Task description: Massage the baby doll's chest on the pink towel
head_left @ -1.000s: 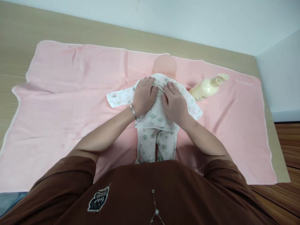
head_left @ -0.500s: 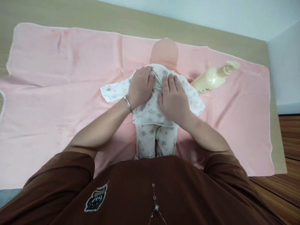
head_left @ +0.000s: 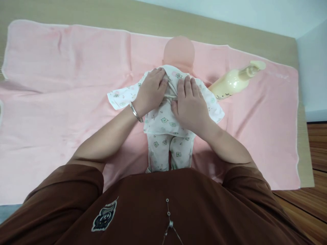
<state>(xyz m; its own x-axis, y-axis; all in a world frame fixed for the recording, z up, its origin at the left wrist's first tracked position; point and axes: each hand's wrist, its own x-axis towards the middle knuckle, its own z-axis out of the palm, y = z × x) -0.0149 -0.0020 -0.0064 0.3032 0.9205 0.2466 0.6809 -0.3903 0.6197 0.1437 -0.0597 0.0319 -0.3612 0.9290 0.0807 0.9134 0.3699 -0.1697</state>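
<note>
Across the back of the doll (head_left: 170, 115), apparently lying face down on the pink blanket (head_left: 84, 85), resting both palms on the printed top (head_left: 160, 125): spreading the left hand (head_left: 152, 90) nearly flat, thumb slightly apart, and laying the right hand (head_left: 192, 106) flat, fingers together, clasping nothing visible. Calling, probably, for pressing lightly and evenly, without dragging the creases between them, and avoiding the pump bottle (head_left: 233, 83) just beyond the right-hand sleeve (head_left: 216, 111).

Left hand (head_left: 150, 93): palm down, fingers extended forward and inward. Right hand (head_left: 192, 108): palm down, fingers extended forward, thumb set apart toward the left hand. Hands side by side, not touching. Left forearm (head_left: 107, 137) and right forearm (head_left: 228, 144) converge forward.
</note>
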